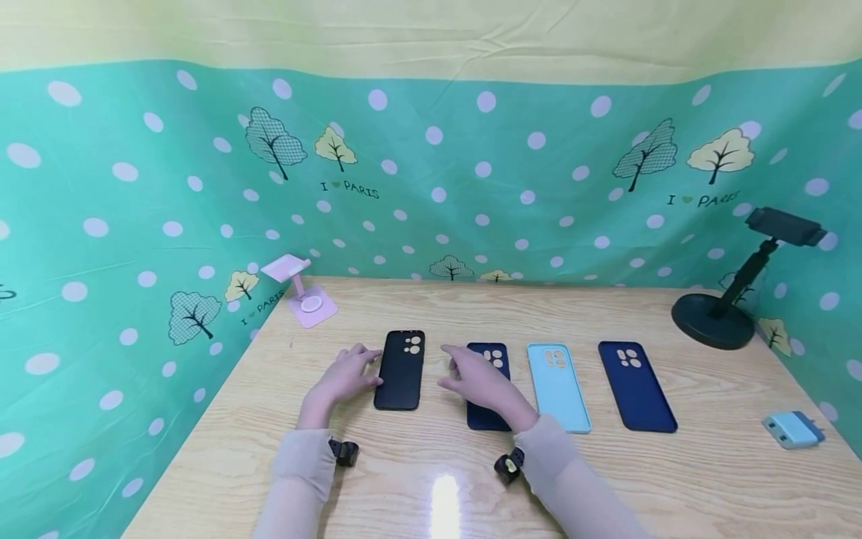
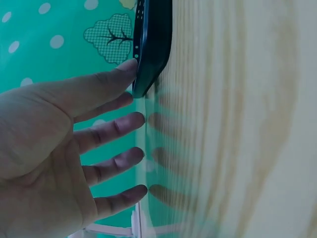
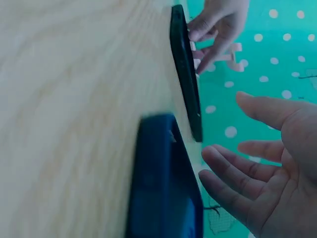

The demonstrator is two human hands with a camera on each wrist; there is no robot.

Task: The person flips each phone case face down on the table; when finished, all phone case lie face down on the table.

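A black phone case (image 1: 400, 380) lies on the wooden table, its camera cutouts at the far end. My left hand (image 1: 343, 376) is at its left edge; in the left wrist view the thumb (image 2: 96, 89) meets the case's rim, while the other fingers spread loosely beside it. To the right, my right hand (image 1: 480, 380) hovers above a dark blue phone case (image 1: 486, 418) and partly covers it. Its fingers reach toward the black case without touching it. In the right wrist view nothing lies between the fingers and thumb of the right hand (image 3: 270, 168).
Right of the hands lie a light blue phone case (image 1: 562, 397) and a second dark blue one (image 1: 641, 397). A pink stand (image 1: 312, 303) is at the back left, a black stand (image 1: 714, 322) at the back right. A blue charger plug (image 1: 793, 430) sits near the right edge.
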